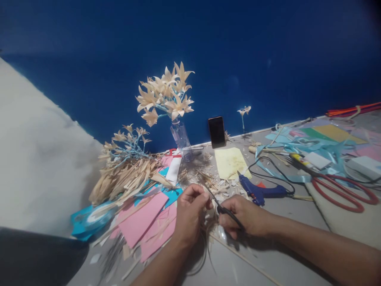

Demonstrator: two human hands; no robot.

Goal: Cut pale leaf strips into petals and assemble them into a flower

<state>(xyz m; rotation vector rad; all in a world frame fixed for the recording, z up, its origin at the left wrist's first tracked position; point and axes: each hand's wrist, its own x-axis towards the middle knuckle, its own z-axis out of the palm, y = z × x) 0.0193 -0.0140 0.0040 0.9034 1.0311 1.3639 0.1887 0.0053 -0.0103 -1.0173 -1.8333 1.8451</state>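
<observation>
My left hand is closed in a pinch near the middle of the work surface; what its fingertips hold is too small to make out. Close on its right, my right hand is wrapped round a pair of dark-handled scissors, whose blades point up and left past the left fingertips. Scraps and shavings lie just beyond both hands. A blue glue gun rests on its side to the right of them.
Pale flowers stand in a clear bottle. Dried husks and pink paper lie left. A phone leans on the blue wall beyond yellow paper. Right are large red-handled scissors and blue ribbon.
</observation>
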